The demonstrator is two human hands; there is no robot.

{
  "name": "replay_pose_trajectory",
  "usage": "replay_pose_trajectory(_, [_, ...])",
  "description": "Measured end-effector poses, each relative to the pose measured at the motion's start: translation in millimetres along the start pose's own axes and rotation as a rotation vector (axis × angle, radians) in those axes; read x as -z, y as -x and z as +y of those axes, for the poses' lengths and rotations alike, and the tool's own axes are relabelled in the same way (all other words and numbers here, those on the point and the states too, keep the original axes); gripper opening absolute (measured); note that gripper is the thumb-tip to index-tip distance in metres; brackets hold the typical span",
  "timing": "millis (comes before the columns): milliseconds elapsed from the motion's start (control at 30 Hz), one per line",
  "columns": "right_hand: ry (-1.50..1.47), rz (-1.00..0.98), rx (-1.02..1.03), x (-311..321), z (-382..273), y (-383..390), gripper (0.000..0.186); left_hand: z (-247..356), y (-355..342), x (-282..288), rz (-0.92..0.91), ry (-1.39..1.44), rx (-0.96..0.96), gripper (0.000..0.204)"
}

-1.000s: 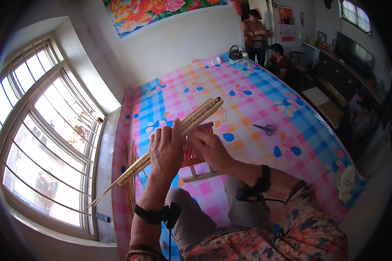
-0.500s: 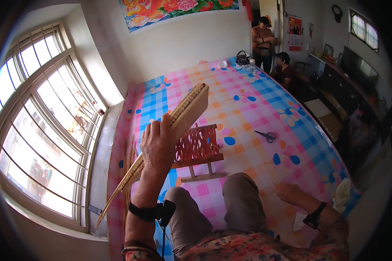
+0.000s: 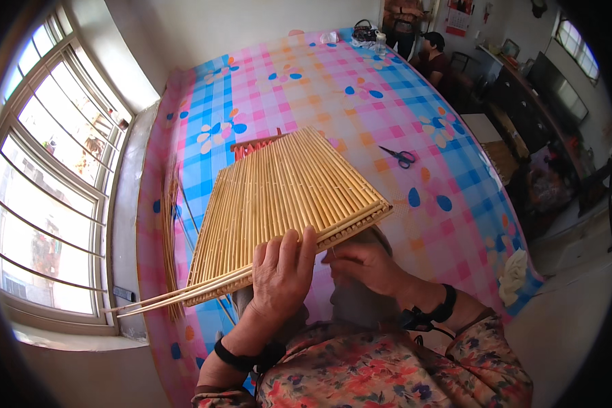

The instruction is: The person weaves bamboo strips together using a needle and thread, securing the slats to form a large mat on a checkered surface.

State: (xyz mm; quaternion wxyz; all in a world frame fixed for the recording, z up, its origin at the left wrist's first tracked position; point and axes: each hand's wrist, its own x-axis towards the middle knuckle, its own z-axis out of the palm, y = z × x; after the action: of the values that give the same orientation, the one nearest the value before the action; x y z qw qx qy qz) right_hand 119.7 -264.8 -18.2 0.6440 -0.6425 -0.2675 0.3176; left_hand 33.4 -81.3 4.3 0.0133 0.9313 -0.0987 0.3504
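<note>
My left hand [image 3: 282, 272] grips the near edge of a mat [image 3: 285, 190] of pale reed-like rods, which lies tilted over my lap. Two long loose rods [image 3: 149, 304] run out from that edge to the left. Just right of it, my right hand [image 3: 360, 265] has its fingers pinched beneath the edge, by what looks like a thin thread; what it holds is unclear. Behind the mat, a wooden frame with red cords [image 3: 255, 146] shows partly. Scissors [image 3: 401, 157] lie to the right of the mat.
I sit on a checked, flowered bed surface [image 3: 455, 238]. Long thin sticks [image 3: 171, 245] lie along its left side by the barred window [image 3: 54, 204]. A bag [image 3: 364, 32], a jar [image 3: 381, 45] and crumpled cloth [image 3: 512, 275] are on it. Two people [image 3: 432, 61] are beyond the far right edge.
The mat has swung from steeply edge-on to showing its broad face, covering most of the red-corded frame. My right hand dropped away, then came back up to the mat's near edge.
</note>
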Motion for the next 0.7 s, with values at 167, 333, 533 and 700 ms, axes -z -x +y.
replay_pose_trajectory(167, [0.264,0.107,0.307,-2.8,10.9,32.9,0.009,6.5,25.5,5.0,-0.159,0.117,0.007,0.042])
replay_pose_trajectory(333, [0.177,0.184,0.692,-9.3,18.9,53.1,0.006,8.8,25.9,5.5,-0.156,0.107,-0.049,0.045])
replay_pose_trajectory(533, [-0.171,-0.148,0.614,-17.4,23.5,44.4,0.017,11.6,27.4,5.2,-0.319,0.120,-0.156,0.047])
replay_pose_trajectory(700, [-0.022,-0.180,0.521,-21.6,33.1,46.3,0.011,16.3,37.4,-1.4,-0.300,-0.012,-0.195,0.040])
